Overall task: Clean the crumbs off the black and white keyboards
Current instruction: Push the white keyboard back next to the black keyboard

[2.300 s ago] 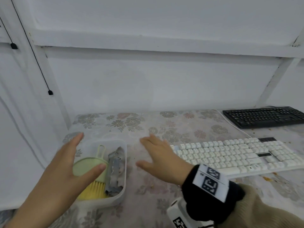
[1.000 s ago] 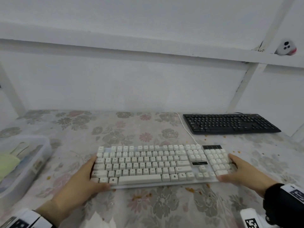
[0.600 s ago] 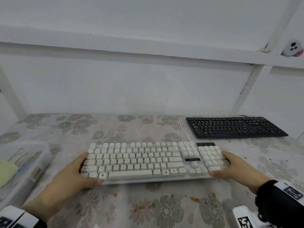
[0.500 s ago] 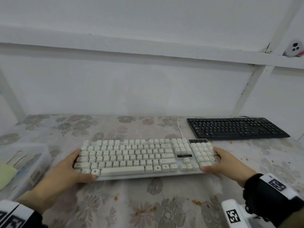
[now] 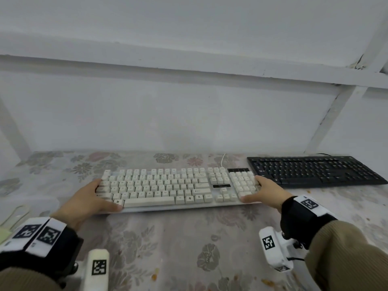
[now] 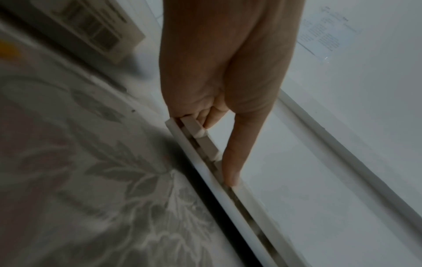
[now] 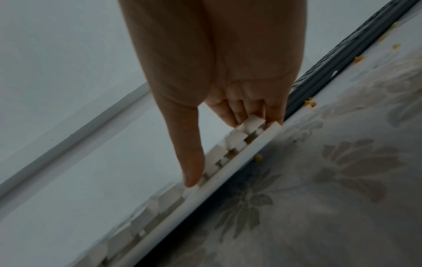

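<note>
The white keyboard (image 5: 168, 189) is held a little above the flowered tablecloth, a shadow beneath its front edge. My left hand (image 5: 88, 201) grips its left end, thumb on the front keys and fingers under the edge; the left wrist view shows that hand (image 6: 219, 101) on the keyboard (image 6: 228, 195). My right hand (image 5: 264, 192) grips the right end by the number pad, as seen in the right wrist view, where the hand (image 7: 219, 101) clasps the keyboard (image 7: 205, 184). The black keyboard (image 5: 312, 170) lies flat at the back right. Orange crumbs (image 7: 310, 103) dot the cloth.
A clear plastic box corner with a pale green tool (image 5: 8, 223) shows at the left edge. The white wall (image 5: 189, 114) stands close behind the table. A white cable (image 5: 223, 159) runs back from the white keyboard. More crumbs (image 5: 266, 282) lie near the front.
Both hands left the plastic box, took hold of the white keyboard's two ends and raised it, carrying it back and up toward the wall. The black keyboard has not moved.
</note>
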### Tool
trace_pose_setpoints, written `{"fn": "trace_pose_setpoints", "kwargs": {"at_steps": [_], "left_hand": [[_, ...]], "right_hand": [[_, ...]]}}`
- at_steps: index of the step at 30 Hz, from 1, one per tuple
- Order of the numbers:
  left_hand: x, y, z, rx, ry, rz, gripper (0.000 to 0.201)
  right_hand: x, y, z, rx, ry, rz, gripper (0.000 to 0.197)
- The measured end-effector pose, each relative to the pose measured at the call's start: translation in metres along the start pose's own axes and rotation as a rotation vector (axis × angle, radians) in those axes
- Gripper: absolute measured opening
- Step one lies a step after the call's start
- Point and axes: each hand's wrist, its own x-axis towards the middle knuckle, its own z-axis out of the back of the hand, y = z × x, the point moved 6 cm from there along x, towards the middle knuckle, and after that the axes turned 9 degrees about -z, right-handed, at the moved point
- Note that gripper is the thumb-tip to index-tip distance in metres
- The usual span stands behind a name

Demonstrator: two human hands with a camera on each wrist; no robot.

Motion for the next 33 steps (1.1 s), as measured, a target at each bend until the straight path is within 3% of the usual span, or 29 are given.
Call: {"fn": "trace_pose_setpoints", "kwargs": {"at_steps": [22,31,33], "left_hand": [[0.072,0.005,-0.006,0.172,-0.042,0.024,0.093],[0.067,-0.002,-0.006,0.192,-0.028,0.046,0.112],[0.067,-0.002,-0.007,0.219,-0.032,0.046,0.098]], "right_hand": [[0.052,0.016,0.0,-0.113,-0.045,-0.019,0.038],[0.054,0.016,-0.002,-0.161,-0.063,-0.035,0.041],[0.052,0.017,-0.002,-0.173,-0.074,-0.034,0.04]]}}
